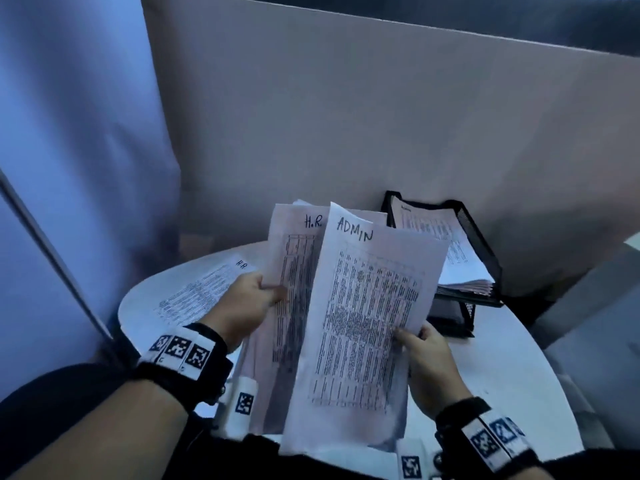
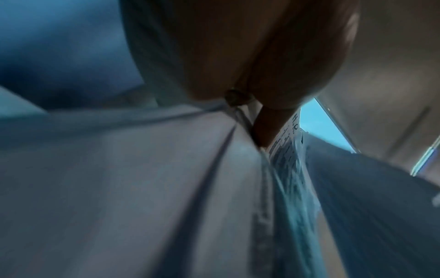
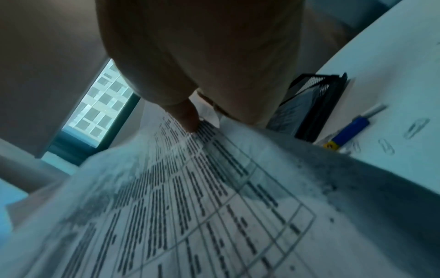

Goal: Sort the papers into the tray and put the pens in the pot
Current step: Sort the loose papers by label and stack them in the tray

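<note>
My right hand point(image 1: 414, 341) pinches a printed sheet marked ADMIN point(image 1: 367, 317) by its right edge, held up over the round white table point(image 1: 512, 372). In the right wrist view the thumb point(image 3: 188, 120) presses on that ADMIN sheet point(image 3: 214, 216). My left hand point(image 1: 266, 289) grips a stack of papers whose top sheet is marked H.R. point(image 1: 294, 258), just behind and left of the ADMIN sheet. The left wrist view shows the H.R. sheet point(image 2: 289, 139) edge-on under my thumb. A black mesh tray point(image 1: 485, 251) with papers in its top tier stands at the back right.
Another H.R. sheet point(image 1: 204, 289) lies flat on the table at the left. A blue pen point(image 3: 350, 131) and several paper clips point(image 3: 416, 126) lie on the table near the tray point(image 3: 316, 105). A grey partition point(image 1: 381, 116) stands behind the table.
</note>
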`<action>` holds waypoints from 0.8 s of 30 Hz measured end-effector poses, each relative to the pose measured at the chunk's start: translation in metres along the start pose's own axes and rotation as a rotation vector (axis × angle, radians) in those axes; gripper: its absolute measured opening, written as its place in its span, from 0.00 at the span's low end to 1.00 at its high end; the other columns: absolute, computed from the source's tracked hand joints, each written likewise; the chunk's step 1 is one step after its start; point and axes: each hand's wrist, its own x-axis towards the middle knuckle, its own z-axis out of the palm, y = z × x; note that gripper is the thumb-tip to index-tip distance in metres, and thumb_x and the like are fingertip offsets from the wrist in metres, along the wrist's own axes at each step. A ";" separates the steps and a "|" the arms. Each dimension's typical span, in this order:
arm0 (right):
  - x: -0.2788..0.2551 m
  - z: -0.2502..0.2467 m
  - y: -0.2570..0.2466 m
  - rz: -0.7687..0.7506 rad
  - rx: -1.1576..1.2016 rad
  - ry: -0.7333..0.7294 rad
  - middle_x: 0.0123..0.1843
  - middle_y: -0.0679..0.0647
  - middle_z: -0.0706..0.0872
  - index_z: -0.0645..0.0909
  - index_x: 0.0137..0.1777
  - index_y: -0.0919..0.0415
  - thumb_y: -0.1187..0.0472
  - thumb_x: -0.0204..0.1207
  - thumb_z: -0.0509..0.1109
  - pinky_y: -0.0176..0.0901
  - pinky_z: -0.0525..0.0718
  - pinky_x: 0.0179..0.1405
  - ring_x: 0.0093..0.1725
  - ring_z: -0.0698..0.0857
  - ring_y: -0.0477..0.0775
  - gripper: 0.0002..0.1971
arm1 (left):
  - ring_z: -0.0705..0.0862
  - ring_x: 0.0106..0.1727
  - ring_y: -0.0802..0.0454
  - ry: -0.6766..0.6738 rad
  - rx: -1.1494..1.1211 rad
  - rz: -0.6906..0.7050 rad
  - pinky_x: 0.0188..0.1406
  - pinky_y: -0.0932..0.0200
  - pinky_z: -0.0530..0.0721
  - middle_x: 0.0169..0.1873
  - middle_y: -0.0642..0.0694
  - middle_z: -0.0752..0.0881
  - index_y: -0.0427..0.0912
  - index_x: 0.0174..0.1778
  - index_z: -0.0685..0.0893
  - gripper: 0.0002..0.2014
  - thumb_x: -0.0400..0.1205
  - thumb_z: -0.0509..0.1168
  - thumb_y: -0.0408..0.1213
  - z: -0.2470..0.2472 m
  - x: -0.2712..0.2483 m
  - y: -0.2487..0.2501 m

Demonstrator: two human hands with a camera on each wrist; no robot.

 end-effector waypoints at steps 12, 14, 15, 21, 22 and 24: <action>-0.039 0.028 -0.002 -0.383 -0.141 -0.094 0.52 0.60 0.93 0.85 0.56 0.56 0.72 0.79 0.69 0.67 0.91 0.54 0.55 0.90 0.69 0.12 | 0.91 0.35 0.58 0.226 -0.012 0.241 0.36 0.67 0.87 0.28 0.57 0.91 0.47 0.39 0.88 0.11 0.78 0.80 0.49 0.044 -0.062 0.002; -0.045 0.030 -0.006 -0.450 -0.170 -0.052 0.49 0.52 0.94 0.86 0.54 0.60 0.73 0.78 0.70 0.61 0.92 0.53 0.53 0.92 0.59 0.10 | 0.89 0.26 0.63 0.370 -0.024 0.230 0.31 0.60 0.88 0.22 0.60 0.89 0.45 0.33 0.85 0.12 0.79 0.81 0.38 0.042 -0.067 0.006; -0.047 0.029 -0.006 -0.462 -0.186 -0.040 0.47 0.50 0.94 0.86 0.51 0.60 0.73 0.78 0.72 0.61 0.92 0.53 0.51 0.92 0.57 0.08 | 0.91 0.28 0.58 0.395 -0.059 0.234 0.34 0.55 0.92 0.25 0.55 0.91 0.43 0.33 0.85 0.13 0.76 0.82 0.40 0.041 -0.068 0.005; -0.047 0.020 0.002 -0.414 -0.105 -0.026 0.50 0.56 0.94 0.84 0.59 0.57 0.67 0.70 0.80 0.64 0.91 0.57 0.53 0.92 0.60 0.18 | 0.95 0.46 0.51 0.198 -0.098 0.147 0.51 0.48 0.92 0.42 0.47 0.96 0.42 0.45 0.93 0.09 0.70 0.80 0.36 0.039 -0.075 -0.008; -0.046 0.018 0.002 -0.417 -0.086 -0.040 0.49 0.59 0.93 0.83 0.60 0.56 0.72 0.71 0.79 0.61 0.91 0.54 0.51 0.91 0.58 0.19 | 0.95 0.49 0.49 0.165 -0.101 0.163 0.52 0.49 0.92 0.45 0.47 0.96 0.42 0.49 0.93 0.13 0.69 0.78 0.34 0.038 -0.075 -0.011; -0.045 0.018 0.004 -0.427 -0.087 -0.065 0.48 0.65 0.89 0.83 0.55 0.48 0.75 0.72 0.74 0.57 0.86 0.47 0.46 0.86 0.56 0.21 | 0.94 0.52 0.49 0.138 -0.108 0.201 0.53 0.53 0.92 0.49 0.46 0.96 0.42 0.57 0.90 0.20 0.67 0.75 0.32 0.035 -0.072 -0.016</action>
